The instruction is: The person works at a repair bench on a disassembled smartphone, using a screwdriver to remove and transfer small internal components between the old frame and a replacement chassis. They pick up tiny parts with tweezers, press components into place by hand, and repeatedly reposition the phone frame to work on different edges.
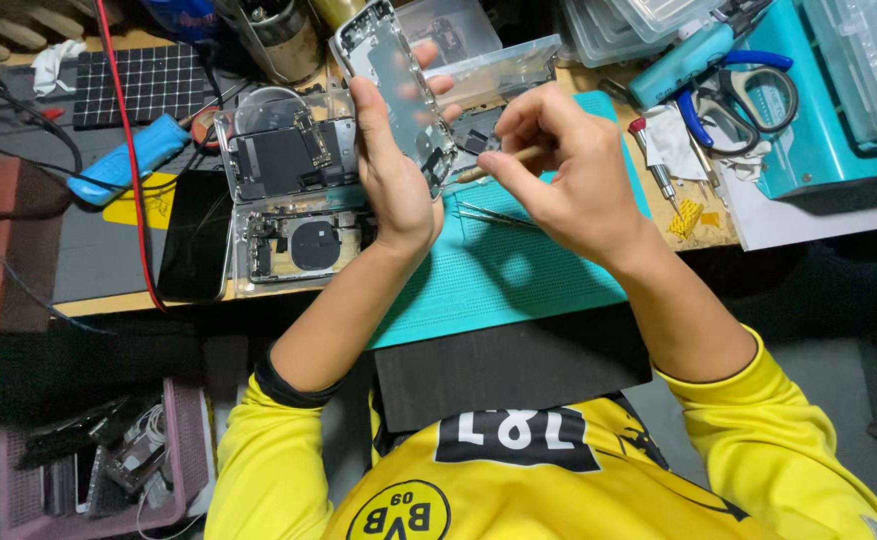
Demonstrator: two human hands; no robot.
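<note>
Left hand (394, 170) in clenched grip around bare phone housing (391, 75), raised upright above teal mat (519, 270) on counter (109, 300). Right hand (569, 170) pinches thin wooden stick (504, 160), tip at housing's lower edge. Tweezers (494, 213) on mat beneath. Clear tray of phone parts (289, 190) left of hands; dark phone (197, 235) beside tray.

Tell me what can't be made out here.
- Head view: the stick tool's tip, hidden behind the phone frame in the left hand.
- The stick's rear, covered by the right hand.
- The clear boxes, cut off by the picture's right edge.
</note>
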